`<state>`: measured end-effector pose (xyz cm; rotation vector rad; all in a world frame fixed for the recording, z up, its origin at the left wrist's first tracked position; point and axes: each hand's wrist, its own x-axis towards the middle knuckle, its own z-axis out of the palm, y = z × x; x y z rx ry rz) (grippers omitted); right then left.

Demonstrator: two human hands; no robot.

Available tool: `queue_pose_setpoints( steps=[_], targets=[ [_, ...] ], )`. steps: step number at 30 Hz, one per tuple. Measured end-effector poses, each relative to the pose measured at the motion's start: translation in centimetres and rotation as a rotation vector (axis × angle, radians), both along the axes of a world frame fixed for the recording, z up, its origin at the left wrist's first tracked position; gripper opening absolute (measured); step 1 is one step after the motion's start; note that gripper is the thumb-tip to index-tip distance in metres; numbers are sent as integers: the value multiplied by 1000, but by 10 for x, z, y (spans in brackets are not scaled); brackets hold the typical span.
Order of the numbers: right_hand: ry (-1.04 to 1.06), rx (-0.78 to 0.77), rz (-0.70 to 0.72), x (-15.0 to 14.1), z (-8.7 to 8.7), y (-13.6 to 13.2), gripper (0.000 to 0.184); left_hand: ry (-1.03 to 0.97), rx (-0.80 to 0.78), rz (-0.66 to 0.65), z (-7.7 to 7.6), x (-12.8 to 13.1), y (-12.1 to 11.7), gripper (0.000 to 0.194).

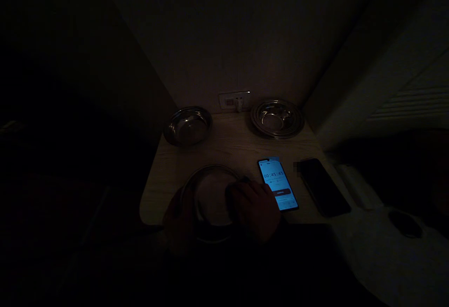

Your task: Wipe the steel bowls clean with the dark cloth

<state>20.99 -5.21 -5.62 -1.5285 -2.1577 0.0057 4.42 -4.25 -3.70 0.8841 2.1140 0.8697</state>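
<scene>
Dimly lit: left hand [179,218] cups near bowl's [212,194] rim, right hand [254,206] curls over opposite side, holding something dark, unidentifiable.

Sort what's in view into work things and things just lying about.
Work:
- round silvery metal dish, between left hand and right hand
- likely the silvery metal bowl and apparently stacked silvery dishes behind

Lying about:
- lit rectangular phone
- dark rectangular phone-like slab

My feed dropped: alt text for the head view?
In near darkness, the left hand and right hand touch a metal dish at the front of a table. A lit phone and dark phone lie to its right; a left bowl and a right bowl sit behind.
</scene>
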Motion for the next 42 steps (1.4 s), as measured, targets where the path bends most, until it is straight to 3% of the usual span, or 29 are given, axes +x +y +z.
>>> queue_pose_setpoints(
  steps=[15, 22, 26, 32, 37, 42],
  targets=[
    [-48, -4, -7, 3, 4, 1, 19, -4, -22, 28, 2, 5, 3, 45],
    [-52, 0, -20, 1, 6, 2, 18, -21, 32, -19, 1, 4, 1, 43],
    [-59, 9, -8, 0, 7, 1, 17, -33, -30, 38, 1, 4, 2, 45],
    [-73, 7, -7, 1, 7, 3, 19, 4, -15, -26, 2, 4, 3, 44],
    [-95, 19, 28, 7, 6, 3, 21, -24, -36, 6, 5, 5, 3, 44],
    [-69, 18, 42, 6, 6, 4, 20, -23, -22, -2, -1, 2, 2, 44]
  ],
)
